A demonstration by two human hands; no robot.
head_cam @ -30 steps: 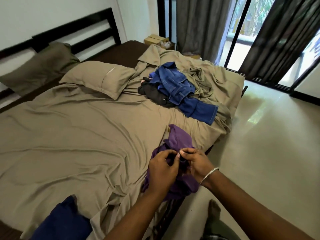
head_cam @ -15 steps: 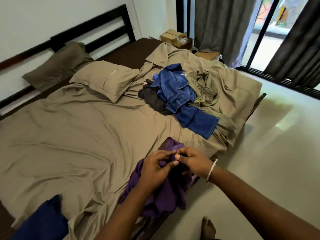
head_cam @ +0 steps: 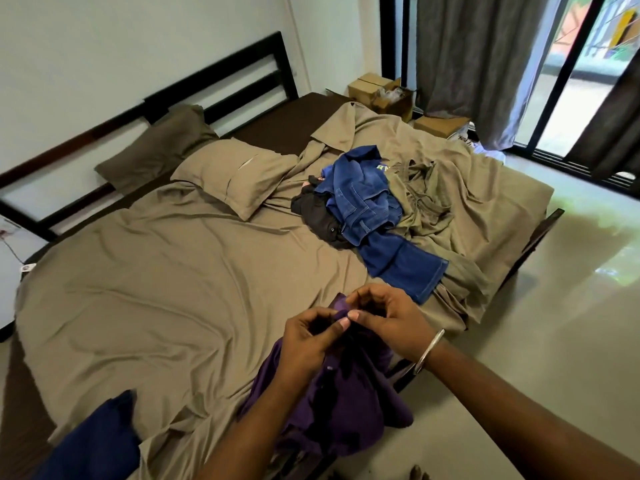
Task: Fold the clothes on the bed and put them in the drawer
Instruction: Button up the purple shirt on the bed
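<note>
While both thumbs meet at its top edge, left hand [head_cam: 308, 336] and right hand [head_cam: 391, 318] pinch the purple shirt [head_cam: 349, 407], hanging at the bed [head_cam: 166, 299] edge, probably finding corners to fold.

Purple garment [head_cam: 349, 403]: crumpled, hanging over the near edge of the bed [head_cam: 156, 289], a small pale button showing on its front, top edge pinched between left hand [head_cam: 308, 341] and right hand [head_cam: 391, 320], thumbs close together. Blue denim jeans [head_cam: 374, 209]: unfolded, heaped on the far right side of the bed, one leg stretched toward the near edge, pocket stitching visible. Blue top with yellow lettering [head_cam: 360, 161]: bunched at the far end of the jeans, touching them. Black garment [head_cam: 318, 216]: rumpled, tucked partly under the jeans on their left. Dark blue cloth [head_cam: 93, 441]: at the near left corner of the bed, cut off by the frame edge.
</note>
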